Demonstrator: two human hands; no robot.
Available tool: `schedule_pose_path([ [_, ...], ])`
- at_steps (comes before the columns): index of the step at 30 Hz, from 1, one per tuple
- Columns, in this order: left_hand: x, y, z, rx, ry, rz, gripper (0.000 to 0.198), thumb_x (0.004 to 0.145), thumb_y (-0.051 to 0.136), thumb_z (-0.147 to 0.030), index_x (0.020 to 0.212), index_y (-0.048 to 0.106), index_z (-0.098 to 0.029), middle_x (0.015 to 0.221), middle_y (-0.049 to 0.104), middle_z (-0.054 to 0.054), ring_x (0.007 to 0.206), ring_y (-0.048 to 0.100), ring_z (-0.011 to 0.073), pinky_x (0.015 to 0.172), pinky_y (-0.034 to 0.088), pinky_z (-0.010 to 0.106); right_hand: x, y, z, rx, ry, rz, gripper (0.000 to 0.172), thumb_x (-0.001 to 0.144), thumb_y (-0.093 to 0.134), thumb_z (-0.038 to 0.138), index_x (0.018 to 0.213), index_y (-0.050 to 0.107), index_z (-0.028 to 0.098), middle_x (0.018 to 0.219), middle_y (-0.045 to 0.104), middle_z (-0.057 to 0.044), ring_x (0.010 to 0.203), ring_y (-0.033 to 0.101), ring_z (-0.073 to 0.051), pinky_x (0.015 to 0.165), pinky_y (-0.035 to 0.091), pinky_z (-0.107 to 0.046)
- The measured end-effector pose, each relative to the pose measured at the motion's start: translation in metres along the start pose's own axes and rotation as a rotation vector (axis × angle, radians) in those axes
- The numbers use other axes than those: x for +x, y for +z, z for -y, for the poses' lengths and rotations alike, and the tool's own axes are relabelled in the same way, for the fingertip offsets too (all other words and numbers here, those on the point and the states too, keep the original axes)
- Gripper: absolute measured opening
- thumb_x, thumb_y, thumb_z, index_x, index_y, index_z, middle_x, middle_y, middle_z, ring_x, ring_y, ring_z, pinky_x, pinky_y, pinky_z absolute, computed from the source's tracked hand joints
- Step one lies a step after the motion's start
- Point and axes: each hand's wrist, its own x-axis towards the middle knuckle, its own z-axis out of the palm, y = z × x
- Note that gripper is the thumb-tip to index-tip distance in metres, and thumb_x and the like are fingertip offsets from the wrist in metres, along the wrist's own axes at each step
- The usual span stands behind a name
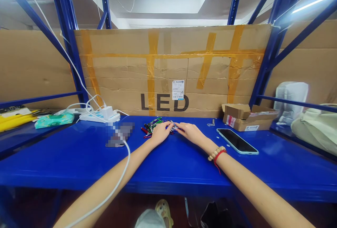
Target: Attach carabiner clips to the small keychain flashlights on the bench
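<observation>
A pile of small, slim, shiny pieces [149, 126] in red, green, purple and black lies on the blue tabletop; their kind is too small to tell. My left hand [160, 132] reaches over the pile's right side, thumb and fingers pinched together. Facing it, my right hand [190, 131] has its fingers closed at the same spot, close to the left fingertips. Something small and silvery-blue shows between the two hands, but I cannot make out what it is. A small metal piece [211, 122] lies apart, to the right of my right hand.
Right of my hands lies a phone [237, 141], with an open cardboard box [247, 116] behind it. At left are a white power strip [113, 117], a blurred-out object [119, 135] and a green packet [54, 120]. A white cable [127, 165] crosses my left forearm. Cardboard [121, 77] walls the back.
</observation>
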Motion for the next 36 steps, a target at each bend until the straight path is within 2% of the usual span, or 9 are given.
schedule_pose_path([
  [3,0.000,0.000,0.001,-0.049,0.045,0.039,0.033,0.085,0.041,-0.037,0.092,0.069,-0.022,0.094,0.070,0.003,0.088,0.062,0.0196,0.079,0.044,0.027,-0.001,-0.001,0.001,-0.008,-0.014,0.024,0.024,0.091,0.042,0.028,0.100,0.062,0.017,0.084,0.065,-0.007,0.071,0.059,-0.015,0.060,0.037,-0.023],
  [7,0.000,0.002,0.003,-0.190,0.097,0.073,0.037,0.084,0.040,-0.038,0.086,0.071,-0.018,0.085,0.071,0.003,0.079,0.062,0.0186,0.072,0.046,0.026,-0.002,0.000,0.000,0.037,-0.022,-0.015,0.017,0.088,0.049,0.026,0.091,0.063,0.017,0.073,0.061,-0.004,0.061,0.052,-0.012,0.056,0.033,-0.022],
  [14,-0.001,0.002,0.002,-0.257,0.102,0.055,0.038,0.082,0.042,-0.040,0.084,0.072,-0.016,0.085,0.072,0.004,0.079,0.063,0.0198,0.073,0.046,0.027,-0.003,0.000,-0.002,0.119,-0.070,-0.074,0.018,0.088,0.048,0.025,0.083,0.063,0.016,0.067,0.054,-0.002,0.058,0.045,-0.010,0.055,0.030,-0.021],
  [19,-0.002,0.000,0.000,-0.204,0.107,0.076,0.040,0.083,0.041,-0.042,0.080,0.072,-0.017,0.074,0.071,0.002,0.073,0.062,0.0191,0.067,0.047,0.026,-0.002,0.003,-0.002,0.168,-0.041,-0.096,0.021,0.088,0.047,0.025,0.079,0.063,0.015,0.064,0.051,0.000,0.056,0.042,-0.010,0.054,0.029,-0.021],
  [22,-0.001,0.000,-0.002,-0.162,0.093,0.064,0.038,0.085,0.040,-0.040,0.084,0.071,-0.019,0.083,0.071,0.002,0.079,0.063,0.0193,0.073,0.047,0.027,0.000,0.007,-0.002,0.203,-0.008,-0.144,0.023,0.088,0.046,0.026,0.076,0.063,0.015,0.060,0.048,0.001,0.054,0.041,-0.009,0.054,0.028,-0.021],
  [26,0.001,0.000,-0.006,-0.122,0.023,0.017,0.035,0.086,0.039,-0.037,0.097,0.069,-0.023,0.104,0.069,0.002,0.096,0.060,0.0200,0.087,0.044,0.029,0.004,0.011,-0.001,0.274,0.063,-0.222,0.025,0.086,0.047,0.026,0.071,0.064,0.014,0.056,0.047,0.002,0.052,0.040,-0.009,0.053,0.029,-0.021],
  [29,0.001,0.000,-0.007,-0.101,0.001,0.002,0.033,0.087,0.038,-0.037,0.098,0.067,-0.025,0.106,0.068,0.001,0.100,0.058,0.0197,0.090,0.042,0.029,0.005,0.013,-0.001,0.313,0.089,-0.229,0.027,0.086,0.047,0.028,0.070,0.064,0.013,0.055,0.047,0.002,0.051,0.040,-0.009,0.052,0.030,-0.021],
  [32,0.001,0.004,-0.006,-0.110,0.010,-0.011,0.029,0.087,0.038,-0.036,0.094,0.064,-0.025,0.101,0.068,0.001,0.096,0.059,0.0188,0.087,0.042,0.030,0.005,0.012,0.000,0.302,0.089,-0.228,0.030,0.086,0.046,0.030,0.068,0.064,0.013,0.055,0.048,0.001,0.051,0.041,-0.009,0.052,0.031,-0.021],
  [36,0.001,0.011,-0.002,-0.255,-0.008,0.003,0.022,0.087,0.040,-0.034,0.097,0.054,-0.020,0.070,0.062,-0.001,0.070,0.058,0.0145,0.071,0.045,0.027,0.006,0.009,-0.001,0.278,0.089,-0.234,0.030,0.087,0.046,0.031,0.073,0.066,0.013,0.056,0.052,0.000,0.051,0.042,-0.009,0.053,0.031,-0.021],
])
